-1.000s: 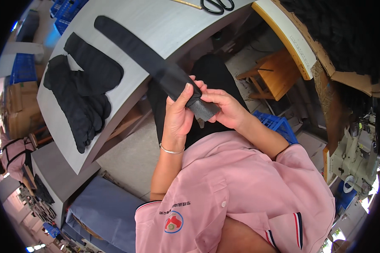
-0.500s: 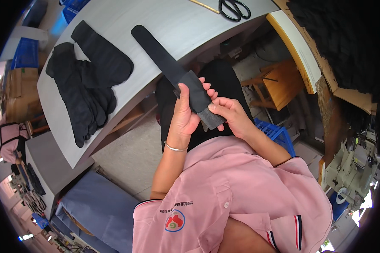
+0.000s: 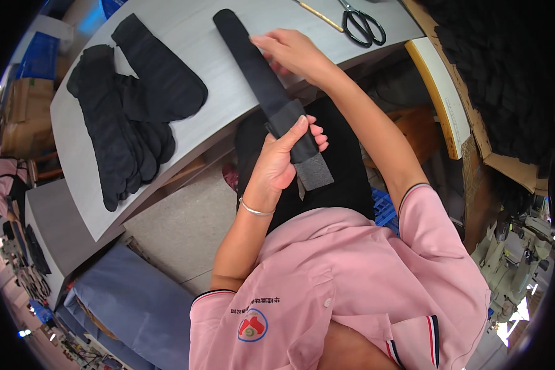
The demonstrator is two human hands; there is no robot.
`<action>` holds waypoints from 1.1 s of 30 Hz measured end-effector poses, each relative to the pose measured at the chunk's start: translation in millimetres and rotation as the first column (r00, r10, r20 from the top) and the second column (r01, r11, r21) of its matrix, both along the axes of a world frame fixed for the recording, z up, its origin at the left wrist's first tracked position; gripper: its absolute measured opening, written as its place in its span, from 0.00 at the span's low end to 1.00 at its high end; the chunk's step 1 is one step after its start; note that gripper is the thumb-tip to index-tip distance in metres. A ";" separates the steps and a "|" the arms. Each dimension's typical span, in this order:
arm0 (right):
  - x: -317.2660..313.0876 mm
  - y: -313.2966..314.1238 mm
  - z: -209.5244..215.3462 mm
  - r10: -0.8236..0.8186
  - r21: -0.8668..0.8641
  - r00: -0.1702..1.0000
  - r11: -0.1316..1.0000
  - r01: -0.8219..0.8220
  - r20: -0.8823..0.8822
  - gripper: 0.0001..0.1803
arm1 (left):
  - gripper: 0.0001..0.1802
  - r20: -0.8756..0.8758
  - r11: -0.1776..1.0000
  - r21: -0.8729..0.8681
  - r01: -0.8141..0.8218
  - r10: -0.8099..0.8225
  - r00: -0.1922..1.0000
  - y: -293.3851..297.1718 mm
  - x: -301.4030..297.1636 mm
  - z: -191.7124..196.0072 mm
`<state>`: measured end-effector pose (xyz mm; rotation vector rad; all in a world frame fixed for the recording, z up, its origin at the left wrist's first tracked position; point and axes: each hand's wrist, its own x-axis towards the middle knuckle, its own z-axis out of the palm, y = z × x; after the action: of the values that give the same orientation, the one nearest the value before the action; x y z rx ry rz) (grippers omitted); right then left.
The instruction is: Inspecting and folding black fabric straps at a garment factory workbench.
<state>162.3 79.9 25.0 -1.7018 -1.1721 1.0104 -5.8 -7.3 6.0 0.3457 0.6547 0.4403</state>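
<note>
My left hand (image 3: 285, 154) is closed around the lower part of a long flat black strip (image 3: 253, 65) with a rounded far end. A short black band (image 3: 290, 115) lies around the strip under my thumb. Below my hand a grey, rough-textured end piece (image 3: 315, 172) sticks out over my lap. My right hand (image 3: 293, 54) is beside the strip's upper part, with its fingertips at the right edge. Its fingers are partly stretched and slightly blurred, with nothing seen in them; whether they touch the strip I cannot tell.
Black fabric pieces (image 3: 160, 71) lie in an overlapping pile on the grey table (image 3: 83, 209), left of the strip. Black-handled scissors (image 3: 364, 29) and a thin yellow stick (image 3: 319, 15) lie at the far right. A carton of black material (image 3: 493, 74) stands beyond. A blue crate (image 3: 384, 209) is beside my lap.
My right hand has left the grey end piece and moved up and away to the strip's upper part. My left hand keeps its hold on the strip.
</note>
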 end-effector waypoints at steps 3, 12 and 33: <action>-9.0 52.1 -16.7 0.013 -0.080 0.978 0.997 0.004 0.208 0.27 | 0.16 0.027 0.999 0.023 -0.024 0.023 0.999 7.4 6.6 1.3; -46.6 50.3 -57.6 -0.285 0.348 0.674 0.936 0.044 0.681 0.20 | 0.13 0.060 0.996 0.066 -0.065 0.061 0.996 -8.2 -8.3 -15.7; -43.3 49.9 -58.6 -0.323 0.360 0.617 0.930 0.068 0.717 0.18 | 0.46 0.493 0.943 -0.329 -0.038 0.206 0.845 -34.7 -26.5 -29.1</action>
<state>119.0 129.8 -33.6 -2.0019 -1.5078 -0.1197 -32.2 -42.0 -23.1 -0.1227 0.2002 0.5205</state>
